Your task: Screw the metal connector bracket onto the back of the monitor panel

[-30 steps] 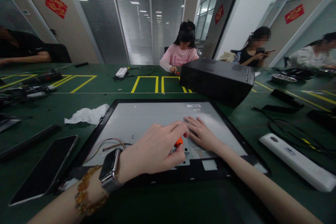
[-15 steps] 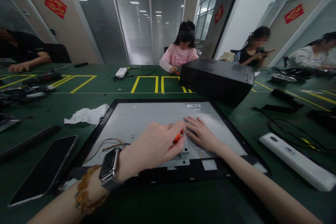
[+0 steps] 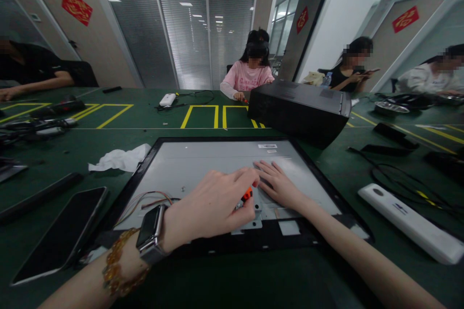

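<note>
My left hand (image 3: pixel 217 203), with a watch (image 3: pixel 154 229) and an amber bead bracelet (image 3: pixel 119 263) at its wrist, is closed around a screwdriver (image 3: pixel 248 194). Only part of its orange-and-black handle shows between thumb and fingers; its tip is hidden. Under the hand lies a flat display panel (image 3: pixel 210 154), grey metal back up, framed in black. A small metal bracket (image 3: pixel 256 225) sits below the screwdriver near the panel's front edge. Fingers spread, my right hand (image 3: pixel 279 186) rests flat on the panel just right of the screwdriver. Thin wires (image 3: pixel 155 194) run over the panel's left part.
A phone (image 3: pixel 61 234) and a black bar (image 3: pixel 39 198) lie to the left, crumpled tissue (image 3: pixel 121 158) behind them. Beyond the panel stands a large black case (image 3: pixel 299 111). On the right are a long white device (image 3: pixel 409 222) and cables (image 3: pixel 395 178). Several people sit around the table.
My left fingers have shifted slightly around the screwdriver, and more of its orange handle shows. My right hand stays put. At far left, another person's hand has drawn leftward.
</note>
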{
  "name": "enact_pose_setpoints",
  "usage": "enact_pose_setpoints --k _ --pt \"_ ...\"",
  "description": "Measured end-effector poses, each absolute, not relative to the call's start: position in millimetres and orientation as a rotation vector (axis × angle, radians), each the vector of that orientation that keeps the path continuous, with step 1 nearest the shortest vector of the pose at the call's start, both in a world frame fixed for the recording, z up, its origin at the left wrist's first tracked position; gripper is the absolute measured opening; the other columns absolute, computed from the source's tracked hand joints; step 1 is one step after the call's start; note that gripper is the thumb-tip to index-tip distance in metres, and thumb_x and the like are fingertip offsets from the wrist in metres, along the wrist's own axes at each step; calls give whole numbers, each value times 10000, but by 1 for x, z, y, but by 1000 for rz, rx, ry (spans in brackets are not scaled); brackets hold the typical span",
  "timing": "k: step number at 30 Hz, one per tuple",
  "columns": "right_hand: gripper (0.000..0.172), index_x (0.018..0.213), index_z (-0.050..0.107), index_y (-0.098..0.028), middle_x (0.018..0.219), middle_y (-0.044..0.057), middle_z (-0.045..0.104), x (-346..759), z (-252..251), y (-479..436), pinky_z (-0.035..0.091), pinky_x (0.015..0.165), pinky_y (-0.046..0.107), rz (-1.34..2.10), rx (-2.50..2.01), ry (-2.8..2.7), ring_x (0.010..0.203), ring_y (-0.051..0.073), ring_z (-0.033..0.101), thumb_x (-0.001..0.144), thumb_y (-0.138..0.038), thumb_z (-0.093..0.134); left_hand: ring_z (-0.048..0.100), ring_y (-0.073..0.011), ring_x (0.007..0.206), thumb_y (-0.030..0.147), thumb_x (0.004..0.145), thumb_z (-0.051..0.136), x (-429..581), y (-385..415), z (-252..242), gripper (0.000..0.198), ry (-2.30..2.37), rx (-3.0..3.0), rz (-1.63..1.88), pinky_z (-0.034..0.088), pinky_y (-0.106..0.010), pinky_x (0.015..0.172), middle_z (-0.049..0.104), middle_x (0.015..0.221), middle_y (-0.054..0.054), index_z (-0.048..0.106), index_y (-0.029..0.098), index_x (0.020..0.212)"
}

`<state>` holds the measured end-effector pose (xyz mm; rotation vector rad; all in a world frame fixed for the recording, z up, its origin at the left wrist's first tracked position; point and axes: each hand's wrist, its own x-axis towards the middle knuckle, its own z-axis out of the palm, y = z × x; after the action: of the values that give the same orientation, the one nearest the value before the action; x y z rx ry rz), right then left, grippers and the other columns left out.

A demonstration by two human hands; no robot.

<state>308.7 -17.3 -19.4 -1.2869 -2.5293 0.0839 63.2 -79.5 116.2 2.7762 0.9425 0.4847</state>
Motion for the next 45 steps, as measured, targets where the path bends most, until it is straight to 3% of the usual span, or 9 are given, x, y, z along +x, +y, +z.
enact_pose_setpoints --k 9,30,38,45 --pt "437 1388 453 -230 1477 102 421 309 -17 -18 243 1114 562 96 -1303 -2549 1384 269 332 968 -324 375 489 -120 512 222 895 454 61 -76 114 120 972 2841 457 302 -277 536 599 722 28 495 177 998" --pt "452 1405 433 -260 1479 88 420 309 -16 -18 240 1111 570 118 -1307 -2526 1384 268 331 966 -356 387 507 -129 571 232 890 419 47 -70 129 115 1027 2817 443 308 -255 540 591 743 11 501 183 954" --pt "446 1396 443 -255 1480 75 422 311 -16 -17 231 1121 553 117 -1335 -2542 1387 256 326 971 -374 373 472 -103 531 224 828 499 20 -54 135 150 1110 2775 444 342 -228 559 570 597 33 611 185 736" --pt "450 1402 431 -263 1480 72 422 312 -18 -17 232 1122 552 121 -1326 -2541 1388 254 323 971 -379 371 367 -76 452 194 778 496 16 -54 139 222 1077 2808 439 314 -204 499 450 480 52 591 171 578"
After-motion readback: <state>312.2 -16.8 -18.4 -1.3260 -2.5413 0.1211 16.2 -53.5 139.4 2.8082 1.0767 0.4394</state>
